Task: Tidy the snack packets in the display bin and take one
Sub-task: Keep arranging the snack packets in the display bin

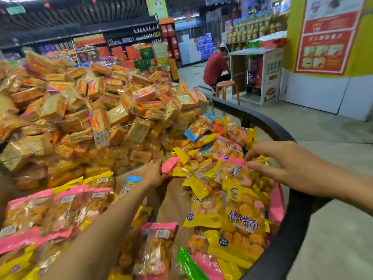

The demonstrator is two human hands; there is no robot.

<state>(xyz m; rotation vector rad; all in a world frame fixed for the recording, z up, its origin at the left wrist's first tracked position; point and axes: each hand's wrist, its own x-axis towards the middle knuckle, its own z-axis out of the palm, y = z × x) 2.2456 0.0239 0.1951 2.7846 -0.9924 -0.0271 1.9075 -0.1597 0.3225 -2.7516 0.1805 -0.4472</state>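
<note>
Yellow, pink and blue snack packets [228, 178] lie heaped in the near compartment of a round display bin with a dark curved rim [282, 134]. The left hand [154, 171] reaches in from below, its fingers curled onto the end of a pink-edged packet [170, 164] at the back of the heap, just beside the clear divider wall [125, 126]. The right hand [282, 160] comes in from the right over the rim, fingers spread and only loosely bent, thumb and forefinger tips touching the top of a packet with a pink strip [234, 168]; whether it pinches that packet cannot be told. The two hands are well apart, the pile between them. A bare brown patch of bin floor [173, 201] shows between the packets in the middle. Behind the divider, square orange-and-gold wrapped cakes [96, 106] are stacked high. Farther off, a person in a red shirt [215, 67] sits on a round wooden stool [226, 85] by a small stall.
</note>
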